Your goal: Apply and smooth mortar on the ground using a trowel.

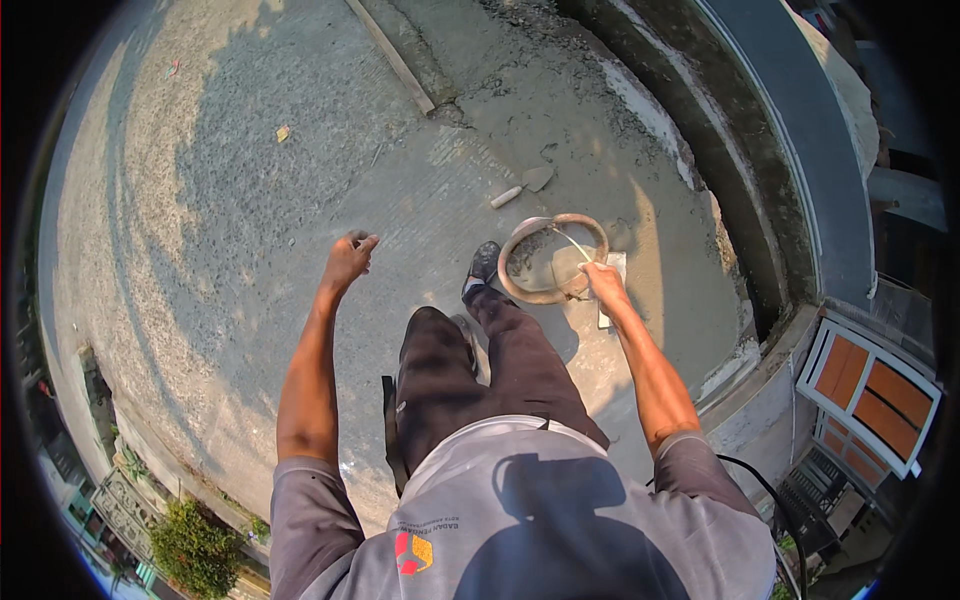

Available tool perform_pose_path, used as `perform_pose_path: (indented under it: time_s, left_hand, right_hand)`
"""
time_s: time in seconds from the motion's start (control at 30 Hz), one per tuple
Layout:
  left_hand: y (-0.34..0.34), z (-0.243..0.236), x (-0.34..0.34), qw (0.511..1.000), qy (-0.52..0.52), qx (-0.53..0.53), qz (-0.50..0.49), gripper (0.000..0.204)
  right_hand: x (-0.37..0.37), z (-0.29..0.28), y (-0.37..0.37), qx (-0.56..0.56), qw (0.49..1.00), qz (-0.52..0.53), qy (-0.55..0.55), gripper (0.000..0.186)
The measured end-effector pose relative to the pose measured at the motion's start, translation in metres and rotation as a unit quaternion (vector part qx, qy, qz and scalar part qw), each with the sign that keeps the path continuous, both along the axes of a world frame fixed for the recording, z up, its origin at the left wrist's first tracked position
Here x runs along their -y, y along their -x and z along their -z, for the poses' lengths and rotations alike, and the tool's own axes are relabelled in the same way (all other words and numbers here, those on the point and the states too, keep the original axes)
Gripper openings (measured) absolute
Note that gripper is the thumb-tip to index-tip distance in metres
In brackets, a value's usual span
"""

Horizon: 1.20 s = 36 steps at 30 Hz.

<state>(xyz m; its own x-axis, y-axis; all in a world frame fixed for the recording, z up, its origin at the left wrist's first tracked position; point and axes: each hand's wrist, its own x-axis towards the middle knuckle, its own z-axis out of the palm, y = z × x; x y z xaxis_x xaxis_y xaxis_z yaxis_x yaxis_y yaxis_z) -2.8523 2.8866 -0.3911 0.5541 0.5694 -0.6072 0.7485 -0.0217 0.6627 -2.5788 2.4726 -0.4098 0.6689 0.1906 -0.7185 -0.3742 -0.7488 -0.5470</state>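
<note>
At the lower right rim of the round bucket (504, 270), I have the right hand (603, 285) with its fingers clenched around the pale handle (572, 243); whether the bucket touches the ground (290, 215), I can't make out. Well left of the bucket I hold the left hand (350, 258), fingers curled in; whether they pinch anything, I cannot tell. Just left of the bucket I see a dark shoe (483, 262). Near the bucket, above it, lies a trowel (538, 180); well apart, up and left, a wooden plank (393, 56).
</note>
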Motion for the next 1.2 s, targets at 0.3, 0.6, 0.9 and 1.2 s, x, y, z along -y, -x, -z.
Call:
perform_pose_path:
  time_s: [0.3,0.6,0.9,1.2]
  left_hand:
    - [-0.152,0.149,-0.009,0.987,0.155,-0.013,-0.027,0.026]
    - [-0.255,0.239,-0.058,0.953,0.264,-0.129,-0.080,0.045]
    - [-0.280,0.337,-0.082,0.862,0.386,-0.202,-0.261,0.051]
    - [-0.317,0.372,-0.065,0.878,0.342,-0.018,-0.336,0.023]
  right_hand:
    - [-0.202,0.028,-0.086,0.099,0.940,-0.325,0.009,0.037]
    - [-0.323,0.100,-0.144,0.116,0.891,-0.440,0.007,0.033]
    - [-0.409,0.136,-0.179,0.004,0.906,-0.421,0.040,0.032]
    - [-0.443,0.188,-0.238,-0.002,0.919,-0.392,0.040,0.033]
